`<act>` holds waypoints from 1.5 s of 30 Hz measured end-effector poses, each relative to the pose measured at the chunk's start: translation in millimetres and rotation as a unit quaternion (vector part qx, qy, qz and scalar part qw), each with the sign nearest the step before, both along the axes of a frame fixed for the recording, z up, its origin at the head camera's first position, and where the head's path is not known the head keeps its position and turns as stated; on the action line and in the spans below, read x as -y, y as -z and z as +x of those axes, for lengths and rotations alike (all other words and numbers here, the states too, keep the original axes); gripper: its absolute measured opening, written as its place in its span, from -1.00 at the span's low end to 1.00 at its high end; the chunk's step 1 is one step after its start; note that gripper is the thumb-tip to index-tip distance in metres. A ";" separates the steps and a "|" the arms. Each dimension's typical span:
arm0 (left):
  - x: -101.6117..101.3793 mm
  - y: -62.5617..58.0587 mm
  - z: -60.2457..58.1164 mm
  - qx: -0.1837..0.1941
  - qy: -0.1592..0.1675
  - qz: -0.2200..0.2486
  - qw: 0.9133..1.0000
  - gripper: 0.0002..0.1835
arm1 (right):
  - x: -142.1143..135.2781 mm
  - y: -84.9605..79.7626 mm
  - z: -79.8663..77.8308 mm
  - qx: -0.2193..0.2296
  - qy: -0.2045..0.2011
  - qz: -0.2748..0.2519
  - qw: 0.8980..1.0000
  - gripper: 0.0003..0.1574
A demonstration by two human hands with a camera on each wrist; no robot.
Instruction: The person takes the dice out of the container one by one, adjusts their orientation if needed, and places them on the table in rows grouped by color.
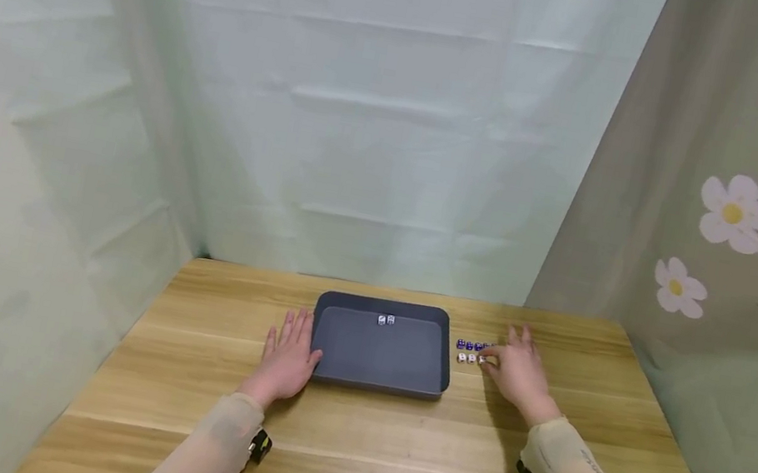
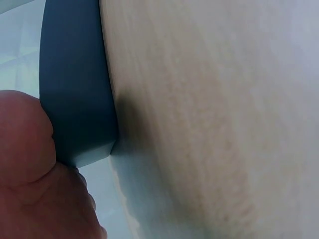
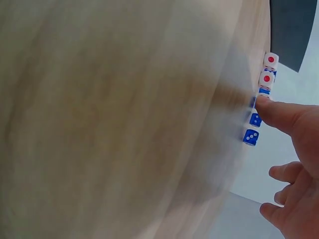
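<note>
A dark grey rectangular tray [image 1: 380, 359] lies on the table, with two white dice [image 1: 390, 320] near its far wall. My left hand [image 1: 287, 360] rests against the tray's left side, fingers straight and thumb at the near corner. In the left wrist view the thumb [image 2: 25, 139] touches the tray's outer wall [image 2: 77, 84]. Right of the tray, a row of blue dice [image 1: 470, 345] stands behind a short row of white dice [image 1: 471, 359]. My right hand [image 1: 524, 374] pinches the rightmost white die [image 1: 481, 359], which its fingertips mostly cover. Its other fingers are spread.
The wooden table [image 1: 371, 455] ends at a pale cloth curtain [image 1: 380, 144] behind the tray. A flower-printed curtain [image 1: 668, 152] hangs at the right. Two blue dice [image 3: 250, 137] show beyond the right fingertips in the right wrist view.
</note>
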State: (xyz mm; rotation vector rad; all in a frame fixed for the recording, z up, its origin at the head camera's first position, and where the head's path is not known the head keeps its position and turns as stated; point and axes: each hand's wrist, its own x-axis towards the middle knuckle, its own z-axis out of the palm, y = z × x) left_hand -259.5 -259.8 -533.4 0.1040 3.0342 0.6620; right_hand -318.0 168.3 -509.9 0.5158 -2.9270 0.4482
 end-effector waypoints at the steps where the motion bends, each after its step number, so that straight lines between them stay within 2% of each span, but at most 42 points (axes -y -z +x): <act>1: -0.9 -0.5 -0.4 -0.001 0.001 0.001 1.000 -0.16 | -0.6 -0.4 0.2 -0.001 0.001 0.001 1.000 -0.77; 8: -3.8 -2.7 -2.7 0.005 0.001 -0.003 1.000 -0.16 | -2.6 -1.0 -1.5 -0.011 0.004 0.003 1.000 -0.79; 20: -5.0 -3.9 -1.0 0.008 0.001 -0.002 1.000 -0.16 | -0.2 -2.8 -0.5 0.000 0.014 -0.005 1.000 -0.74; 31: -4.1 -5.1 -2.2 0.004 0.004 0.002 1.000 -0.17 | 1.9 -3.2 -2.3 -0.008 0.024 -0.005 1.000 -0.80; 45: -2.9 -6.4 -2.8 0.008 0.003 0.002 1.000 -0.16 | 3.4 -3.2 -0.9 -0.006 0.024 -0.017 1.000 -0.78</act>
